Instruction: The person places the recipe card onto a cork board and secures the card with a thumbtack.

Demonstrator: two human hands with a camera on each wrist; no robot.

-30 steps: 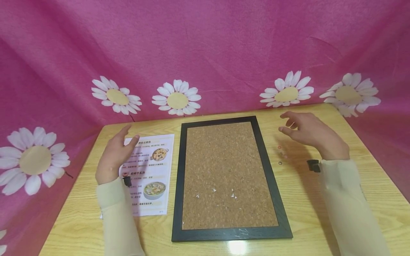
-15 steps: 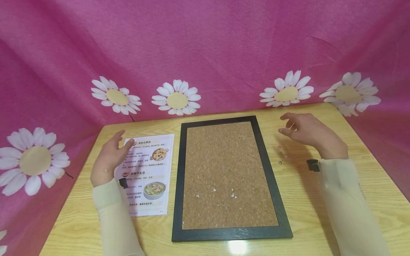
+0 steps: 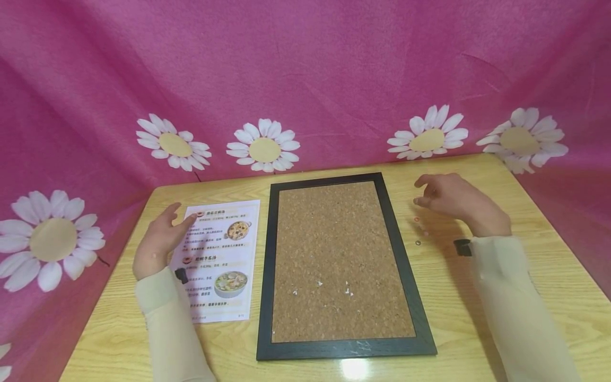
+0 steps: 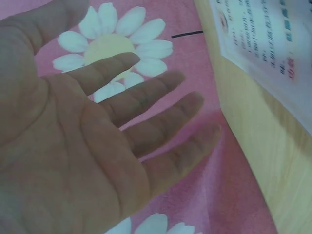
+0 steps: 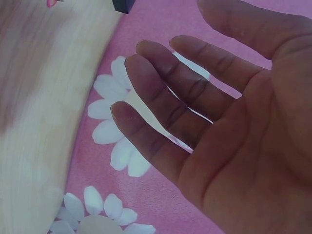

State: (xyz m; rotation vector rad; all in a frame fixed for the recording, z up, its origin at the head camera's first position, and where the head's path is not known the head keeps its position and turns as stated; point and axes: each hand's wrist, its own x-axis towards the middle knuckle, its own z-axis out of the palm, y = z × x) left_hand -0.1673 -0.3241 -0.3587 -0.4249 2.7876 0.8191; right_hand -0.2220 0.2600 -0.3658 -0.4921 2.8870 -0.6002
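Note:
My left hand [image 3: 161, 237] is held over the left side of a printed recipe sheet [image 3: 234, 249], hiding part of its text. In the left wrist view the left palm [image 4: 68, 146] faces the camera, fingers extended and nothing held. On the right, my right hand [image 3: 460, 204] hovers above the table beside several small pins [image 3: 418, 243]. The right wrist view shows the right palm [image 5: 243, 156] bare, with loosely bent fingers. Between the hands lies a cork board [image 3: 339, 249] in a black frame, with small white specks on its lower part.
The wooden table [image 3: 229, 355] carries everything. A pink cloth [image 3: 305, 79] with white daisies hangs behind it and at both sides. Small black devices are worn at the left wrist [image 3: 182, 275] and right wrist [image 3: 463, 246].
My left hand has shifted slightly left and down, uncovering more of the sheet's text. The right hand has moved a little toward the board and lower. Sheet, board and pins stay put.

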